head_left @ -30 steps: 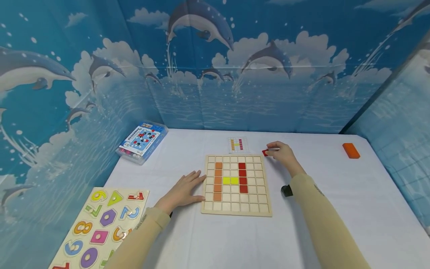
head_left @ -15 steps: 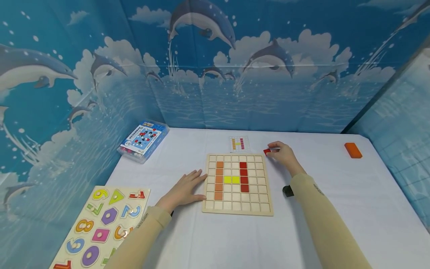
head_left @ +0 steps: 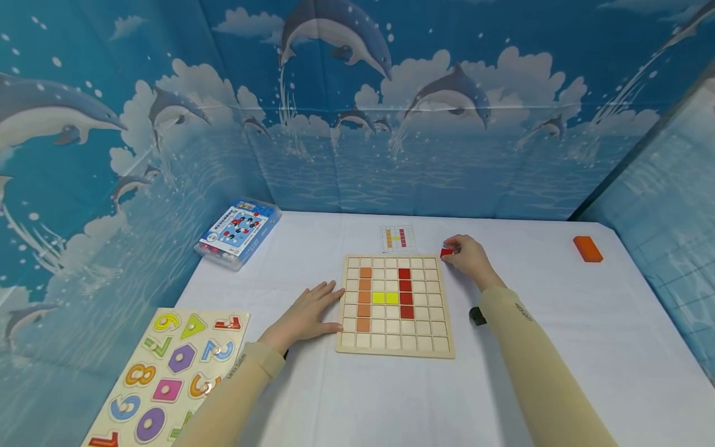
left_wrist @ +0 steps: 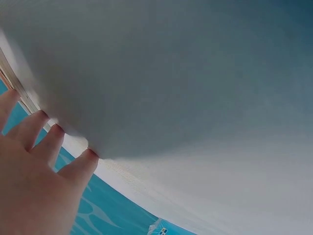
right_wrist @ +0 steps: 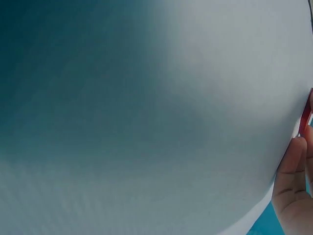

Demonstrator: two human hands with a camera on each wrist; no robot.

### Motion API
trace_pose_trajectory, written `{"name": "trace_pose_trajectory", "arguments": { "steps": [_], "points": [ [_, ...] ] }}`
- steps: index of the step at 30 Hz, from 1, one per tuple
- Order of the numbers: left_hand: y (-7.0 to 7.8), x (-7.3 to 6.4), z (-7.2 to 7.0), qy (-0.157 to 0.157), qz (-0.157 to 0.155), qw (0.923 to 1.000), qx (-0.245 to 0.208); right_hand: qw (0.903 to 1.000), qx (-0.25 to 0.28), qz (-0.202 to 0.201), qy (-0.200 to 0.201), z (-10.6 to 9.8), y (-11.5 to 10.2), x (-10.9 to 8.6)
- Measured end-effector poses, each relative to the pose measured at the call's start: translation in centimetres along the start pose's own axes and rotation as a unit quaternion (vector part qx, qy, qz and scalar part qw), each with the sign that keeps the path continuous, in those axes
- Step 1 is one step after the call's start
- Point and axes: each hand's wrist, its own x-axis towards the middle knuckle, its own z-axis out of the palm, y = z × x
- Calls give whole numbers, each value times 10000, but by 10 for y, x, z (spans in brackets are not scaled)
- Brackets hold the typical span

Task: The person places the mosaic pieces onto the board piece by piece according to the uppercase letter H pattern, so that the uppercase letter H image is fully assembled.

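My right hand [head_left: 468, 257] pinches a small red square tile [head_left: 445, 252] between thumb and fingers, just off the top right corner of a wooden grid board [head_left: 391, 353]. In the right wrist view only a sliver of the tile [right_wrist: 305, 116] shows beside the fingertips. My left hand [head_left: 304, 315] lies with fingers spread, their tips at the board's left edge. On the board stand a column of orange tiles [head_left: 364, 297], two yellow tiles [head_left: 385, 298] in the middle, and a column of dark red tiles [head_left: 406, 292].
Behind the board lies a small printed pattern card [head_left: 398, 238]. A plastic box with a blue label [head_left: 237, 233] sits back left, and a number-and-shape puzzle board [head_left: 167, 372] front left. At the far right is an orange block [head_left: 588, 249]. A dolphin-print curtain [head_left: 357, 167] encloses the table.
The red tile has turned slightly in my right hand's fingers and shows more of its face, while that hand shifts a little left. My left hand stays at the board.
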Motion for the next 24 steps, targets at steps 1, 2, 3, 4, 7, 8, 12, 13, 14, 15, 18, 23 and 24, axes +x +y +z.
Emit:
{"name": "trace_pose_trajectory", "arguments": {
  "steps": [1, 2, 3, 4, 7, 8, 12, 13, 14, 15, 18, 23, 24],
  "points": [
    [0, 0, 0, 7, 10, 10000, -7, 10000, -40, -5, 2, 0, 0, 0],
    [0, 0, -1, 8, 19, 10000, -9, 10000, -86, 8, -2, 0, 0, 0],
    [0, 0, -1, 9, 33, 10000, -10, 9999, -107, 49, -15, 0, 1, 0],
    [0, 0, -1, 19, 49, 10000, -18, 9999, -118, 99, -34, 0, 1, 0],
    [1, -1, -2, 19, 82, 10000, -23, 9996, -117, 241, -83, -1, 1, -1],
    [1, -1, -3, 20, 88, 10000, -32, 9995, -116, 282, -81, -2, 1, -1],
    [1, -2, -4, 16, 109, 9999, -48, 9990, -8, 440, -52, -4, 0, -1],
    [1, -2, -5, 20, 117, 9999, -59, 9988, 22, 479, -44, -4, 0, -1],
    [1, -2, -5, 22, 126, 9999, -55, 9986, 52, 518, -40, -4, 0, -1],
    [1, -2, -5, 18, 128, 9999, -55, 9985, 92, 533, -43, -5, 0, 0],
    [2, -3, -7, -1, 128, 9999, -76, 9979, 219, 598, -74, -6, 0, -1],
    [3, -3, -9, -43, 121, 9999, -116, 9938, 742, 812, -185, -11, 1, -5],
    [3, -3, -9, -48, 114, 9999, -112, 9921, 891, 854, -217, -12, 1, -7]
  ]
}}
